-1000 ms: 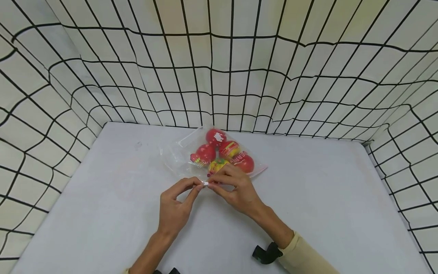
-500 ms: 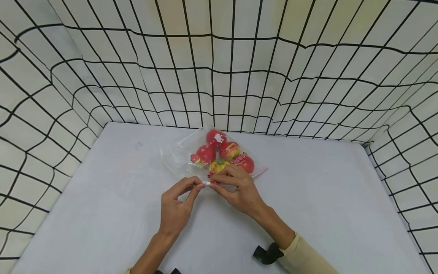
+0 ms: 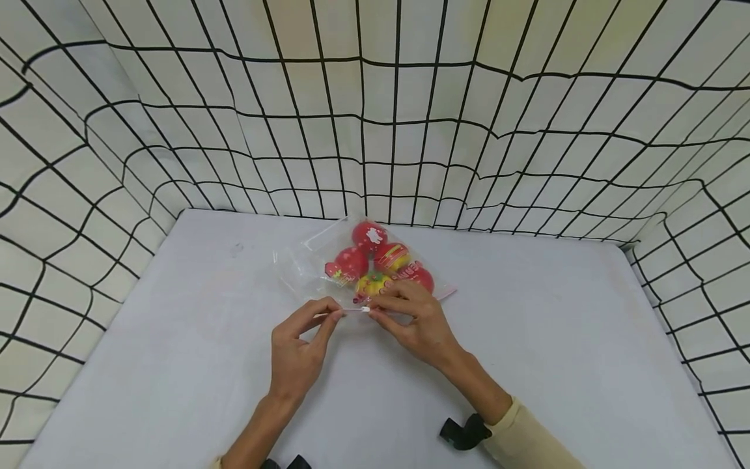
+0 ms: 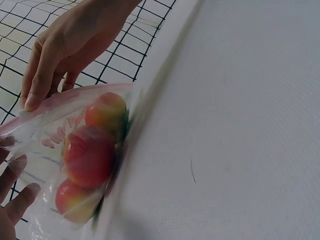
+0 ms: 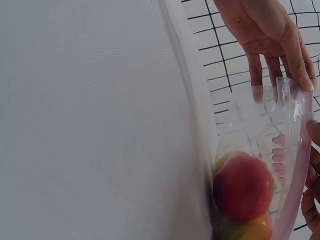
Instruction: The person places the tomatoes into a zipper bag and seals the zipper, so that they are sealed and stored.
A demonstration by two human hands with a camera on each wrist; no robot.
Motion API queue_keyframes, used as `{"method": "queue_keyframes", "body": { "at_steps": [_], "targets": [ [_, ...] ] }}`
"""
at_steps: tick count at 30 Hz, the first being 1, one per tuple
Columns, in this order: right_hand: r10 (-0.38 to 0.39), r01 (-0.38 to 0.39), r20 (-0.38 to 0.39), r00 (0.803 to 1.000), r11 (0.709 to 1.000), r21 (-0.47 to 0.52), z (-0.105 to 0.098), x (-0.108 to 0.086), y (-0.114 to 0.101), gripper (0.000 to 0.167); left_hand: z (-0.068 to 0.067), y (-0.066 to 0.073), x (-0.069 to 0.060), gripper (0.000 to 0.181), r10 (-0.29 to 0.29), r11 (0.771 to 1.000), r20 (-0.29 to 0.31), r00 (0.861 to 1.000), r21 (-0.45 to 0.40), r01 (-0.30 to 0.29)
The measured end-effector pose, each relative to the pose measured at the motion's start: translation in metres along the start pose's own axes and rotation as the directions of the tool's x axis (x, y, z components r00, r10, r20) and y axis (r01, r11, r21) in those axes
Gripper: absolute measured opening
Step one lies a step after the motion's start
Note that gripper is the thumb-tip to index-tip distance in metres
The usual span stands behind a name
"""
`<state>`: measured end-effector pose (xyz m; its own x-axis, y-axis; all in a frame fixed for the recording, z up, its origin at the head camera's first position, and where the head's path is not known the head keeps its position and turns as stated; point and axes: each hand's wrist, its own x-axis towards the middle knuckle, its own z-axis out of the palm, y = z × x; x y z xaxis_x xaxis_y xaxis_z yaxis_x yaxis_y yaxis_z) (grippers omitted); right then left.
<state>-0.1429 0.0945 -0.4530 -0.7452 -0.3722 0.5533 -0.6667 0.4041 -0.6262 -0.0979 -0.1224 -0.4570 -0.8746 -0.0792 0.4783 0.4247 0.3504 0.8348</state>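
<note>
A clear zip bag point(image 3: 305, 267) with a pink seal strip point(image 4: 80, 93) lies at the far middle of the table. Inside are several round red and yellow fruit-like pieces point(image 3: 369, 236), seen as red and yellow shapes point(image 4: 90, 156) in the left wrist view. My left hand point(image 3: 299, 358) pinches the bag's near edge at its left end. Just right of it, my right hand point(image 3: 418, 326) pinches a small white slider point(image 3: 366, 309) on that edge. A short stretch of strip shows between the hands. Part of the bag is hidden behind the right fingers.
The white table point(image 3: 562, 339) reaches back to a black grid mesh point(image 3: 398, 130) over pale walls, with mesh on both sides too. Black wrist mounts point(image 3: 465, 432) sit low by the forearms.
My right hand has slid to the right along the bag's edge with the white slider. The left hand has shifted slightly left, so the gap between the hands is wider.
</note>
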Motion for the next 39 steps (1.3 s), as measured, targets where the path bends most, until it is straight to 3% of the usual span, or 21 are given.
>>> {"method": "queue_keyframes", "body": {
  "at_steps": [15,28,36,39],
  "targets": [
    [0.029,-0.029,-0.009,1.0,0.999,0.027,-0.003,-0.0035,0.0049,0.029,0.0017,0.0011,0.0028,0.016,-0.018,1.0,-0.005,1.0,0.008,0.018],
    [0.056,-0.056,-0.006,0.998,0.998,0.029,-0.0013,-0.0053,0.0027,0.035,0.005,0.0056,0.0027,0.018,-0.052,0.998,-0.053,0.997,-0.021,0.051],
    [0.061,-0.061,-0.022,0.998,0.998,0.026,0.0002,-0.0024,0.0004,0.03,0.0062,0.0057,0.0052,0.017,-0.048,0.999,0.022,0.999,0.022,0.047],
    [0.055,-0.055,-0.024,0.998,0.998,0.024,-0.0002,-0.0017,0.0008,0.03,0.0063,0.0057,0.0073,0.021,-0.014,0.996,0.061,0.998,0.083,0.008]
  ]
}}
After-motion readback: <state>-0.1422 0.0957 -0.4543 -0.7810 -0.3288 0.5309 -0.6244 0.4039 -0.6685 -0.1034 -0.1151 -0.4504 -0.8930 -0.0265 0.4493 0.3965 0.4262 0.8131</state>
